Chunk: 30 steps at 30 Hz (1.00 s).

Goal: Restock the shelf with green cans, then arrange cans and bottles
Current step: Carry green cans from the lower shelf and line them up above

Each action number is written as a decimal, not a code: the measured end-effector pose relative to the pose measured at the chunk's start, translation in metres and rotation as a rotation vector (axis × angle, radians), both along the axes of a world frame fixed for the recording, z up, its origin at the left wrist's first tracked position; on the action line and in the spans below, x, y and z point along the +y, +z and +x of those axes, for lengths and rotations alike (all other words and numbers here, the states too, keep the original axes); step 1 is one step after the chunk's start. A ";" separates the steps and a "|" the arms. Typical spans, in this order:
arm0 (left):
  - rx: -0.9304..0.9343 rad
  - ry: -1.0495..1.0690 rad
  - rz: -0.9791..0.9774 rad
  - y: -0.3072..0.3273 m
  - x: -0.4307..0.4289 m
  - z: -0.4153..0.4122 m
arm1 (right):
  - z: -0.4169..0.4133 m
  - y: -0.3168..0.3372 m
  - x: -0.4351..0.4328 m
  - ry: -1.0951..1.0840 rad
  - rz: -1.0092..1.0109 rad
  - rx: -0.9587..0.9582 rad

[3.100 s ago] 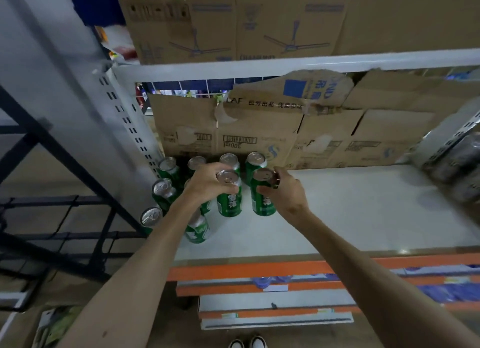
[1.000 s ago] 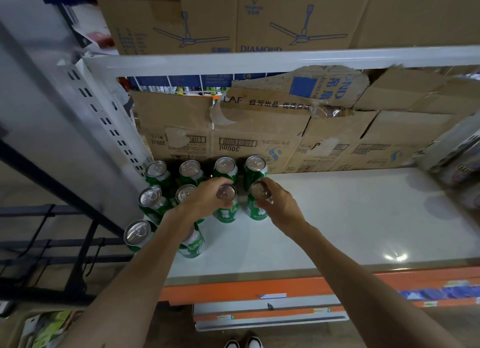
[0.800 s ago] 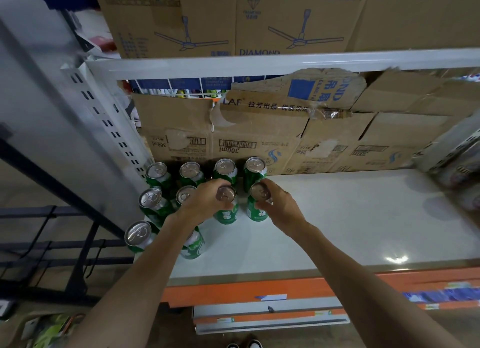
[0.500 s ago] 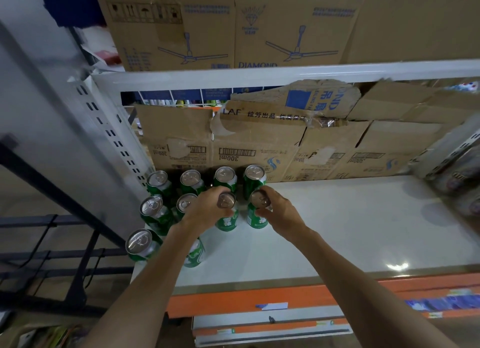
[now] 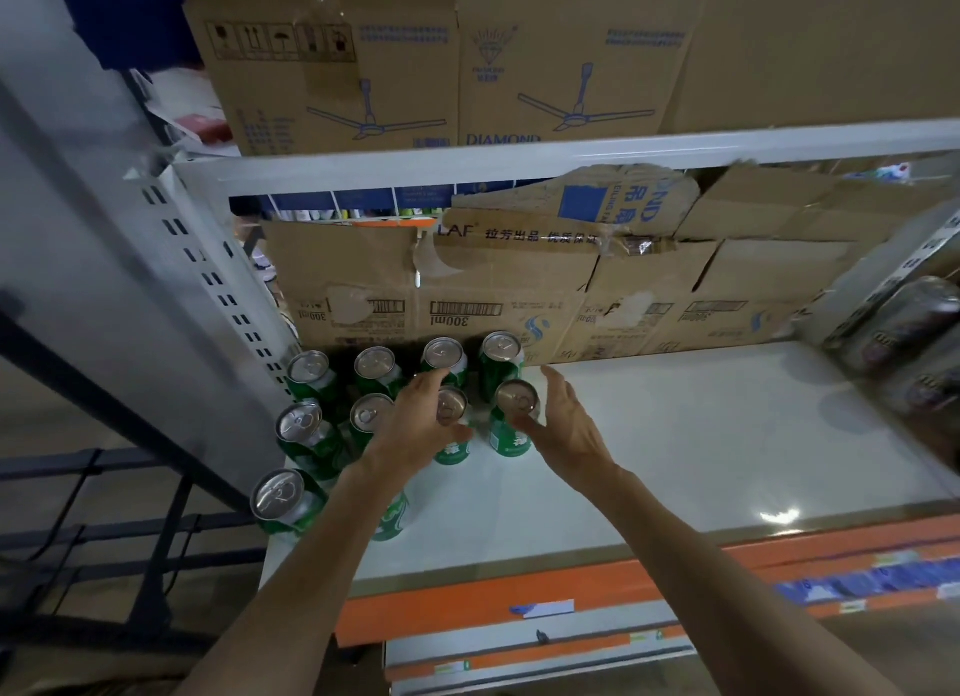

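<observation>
Green cans point(image 5: 374, 373): stood upright in rows at the back left corner of the shelf point(image 5: 701, 435), against cardboard boxes point(image 5: 493, 290) and the perforated upright point(image 5: 223, 300). The front can point(image 5: 280, 498) is set at the left edge.

Left hand point(image 5: 415, 430): cupped round one can point(image 5: 451, 408); whether it is actually gripped cannot be told.

Right hand point(image 5: 569, 425): fingers spread and relaxed, thumb beside the neighbouring can point(image 5: 511, 425).

White board is seen running rightward to dark cans point(image 5: 893, 326) and forward to the orange front lip point(image 5: 519, 599).

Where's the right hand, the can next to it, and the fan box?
right hand point(image 5: 567, 426): head view, back of hand.
green can point(image 5: 516, 399) beside it: head view, silver lid.
fan box point(image 5: 337, 71): head view, front face.
</observation>
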State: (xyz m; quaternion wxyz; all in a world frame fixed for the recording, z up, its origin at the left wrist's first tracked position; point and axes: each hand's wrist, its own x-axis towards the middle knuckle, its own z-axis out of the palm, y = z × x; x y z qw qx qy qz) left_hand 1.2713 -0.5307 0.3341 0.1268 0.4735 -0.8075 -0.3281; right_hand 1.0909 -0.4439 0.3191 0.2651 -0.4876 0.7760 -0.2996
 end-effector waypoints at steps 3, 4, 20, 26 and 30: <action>-0.031 -0.031 -0.126 0.020 0.013 -0.016 | -0.004 0.007 0.015 -0.100 0.002 0.097; -0.056 -0.059 -0.156 0.026 0.017 -0.026 | -0.006 0.010 0.022 -0.136 -0.005 0.116; -0.001 -0.880 -0.317 0.089 0.308 -0.351 | -0.208 0.108 0.364 -0.871 -0.090 0.382; 0.024 -1.102 -0.364 0.101 0.465 -0.442 | -0.264 0.114 0.552 -1.074 -0.012 0.410; 0.027 -1.170 -0.371 0.093 0.549 -0.487 | -0.299 0.113 0.647 -1.171 0.040 0.401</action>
